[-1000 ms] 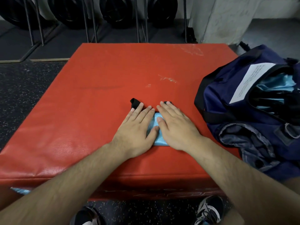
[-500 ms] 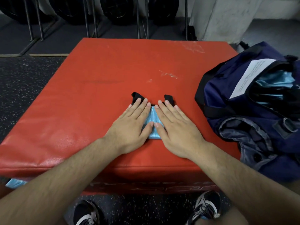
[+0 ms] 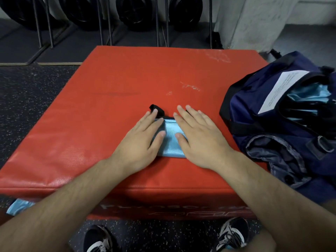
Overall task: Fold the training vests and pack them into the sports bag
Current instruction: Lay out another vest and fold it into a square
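— Blue and folded small: where was the training vest (image 3: 171, 142) seen?
— It was pressed flat on the red plyo box (image 3: 109, 110) under the left hand (image 3: 141, 140) and right hand (image 3: 198, 140), fingers held straight; the navy sports bag (image 3: 254, 110) was pictured open just beside.

Red padded block (image 3: 109, 115), folded blue vest (image 3: 171, 142) near its front edge, navy sports bag (image 3: 254, 102) seemingly overlapping right edge
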The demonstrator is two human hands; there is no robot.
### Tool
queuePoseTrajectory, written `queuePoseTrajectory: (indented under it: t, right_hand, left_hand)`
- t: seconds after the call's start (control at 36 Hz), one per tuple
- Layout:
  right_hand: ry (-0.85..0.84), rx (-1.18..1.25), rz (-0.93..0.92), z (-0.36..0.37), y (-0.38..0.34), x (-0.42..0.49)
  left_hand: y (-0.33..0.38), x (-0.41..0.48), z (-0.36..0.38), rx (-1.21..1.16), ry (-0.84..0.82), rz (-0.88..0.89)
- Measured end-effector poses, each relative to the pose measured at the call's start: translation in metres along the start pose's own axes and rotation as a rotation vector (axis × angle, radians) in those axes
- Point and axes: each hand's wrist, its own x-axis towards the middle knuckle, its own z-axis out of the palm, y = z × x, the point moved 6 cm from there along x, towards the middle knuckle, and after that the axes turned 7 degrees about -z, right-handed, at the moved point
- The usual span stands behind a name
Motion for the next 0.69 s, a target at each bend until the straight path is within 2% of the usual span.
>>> queuePoseTrajectory:
  t: [0.08, 0.19, 0.33, 0.47, 0.56, 0.69]
  right_hand:
    - [-0.085, 0.028, -0.024, -0.002, -0.001, 0.018]
    - [-0.248, 0.075, 0.007, 0.001, 0.003, 0.034]
    - [-0.296, 0.04, 0.076, -0.01, 0.004, 0.049]
    - [-0.479, 0.279, 0.271, -0.003, 0.015, 0.042]
    - [-0.482, 0.399, 0.297, 0.0, 0.015, 0.039]
    - [-0.312, 0.535, 0.268, -0.018, 0.015, 0.036]
  left_hand:
    - [-0.002, 0.005, -0.012, -0.002, 0.088, -0.13]
    - [-0.005, 0.016, -0.012, 0.052, 0.031, -0.284]
    - [-0.009, 0.032, -0.009, -0.087, -0.06, -0.332]
    - [-0.001, 0.035, -0.005, -0.151, -0.181, -0.291]
    - [0.001, 0.035, -0.008, -0.194, -0.178, -0.29]
    - [-0.007, 0.034, -0.019, -0.362, -0.138, -0.387]
